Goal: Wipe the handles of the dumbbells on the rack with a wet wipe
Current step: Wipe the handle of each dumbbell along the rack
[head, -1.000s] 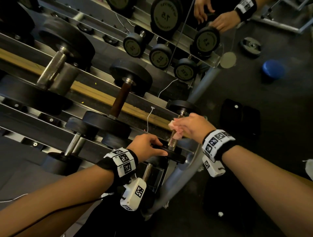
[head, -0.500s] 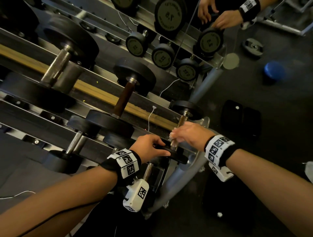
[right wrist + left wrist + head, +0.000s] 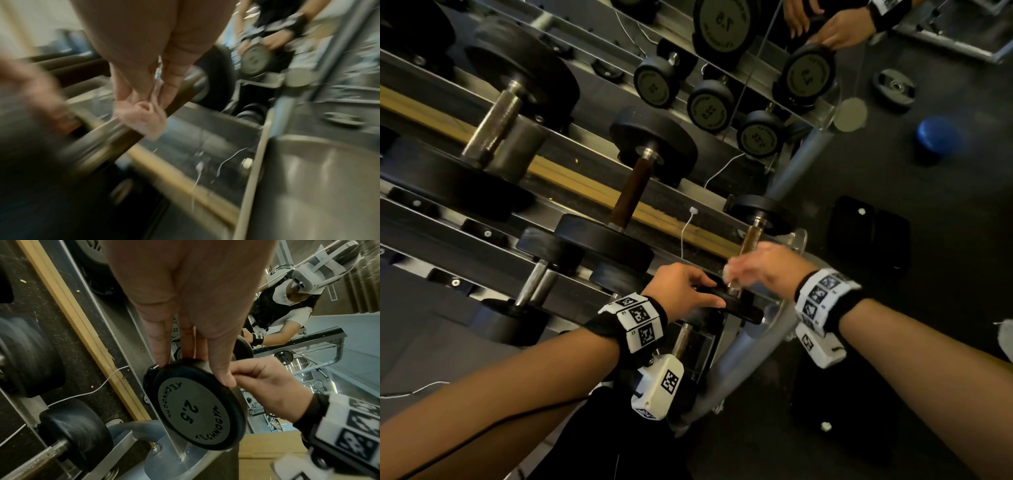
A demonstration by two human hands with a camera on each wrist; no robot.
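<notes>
A small 2.5 dumbbell [image 3: 743, 305] lies at the right end of the rack's [image 3: 571, 226] middle tier. My left hand [image 3: 685, 287] grips the rim of its near black plate [image 3: 201, 412]. My right hand [image 3: 760, 267] holds a white wet wipe [image 3: 144, 120] pinched around the brown metal handle [image 3: 751, 240], close to the near plate. The wipe [image 3: 731, 274] shows as a pale blur under my fingers. The upper part of the handle is bare. The right wrist view is blurred by motion.
Bigger dumbbells [image 3: 633, 192] lie to the left on the same tier, and more [image 3: 534, 284] sit on the tier below. A mirror behind the rack reflects small dumbbells [image 3: 710, 104] and my hands. A blue ball [image 3: 936, 135] and a weight plate [image 3: 893, 87] lie on the dark floor.
My right hand with the wipe has slid down the handle toward the near plate. The left hand has kept its grip on the plate.
</notes>
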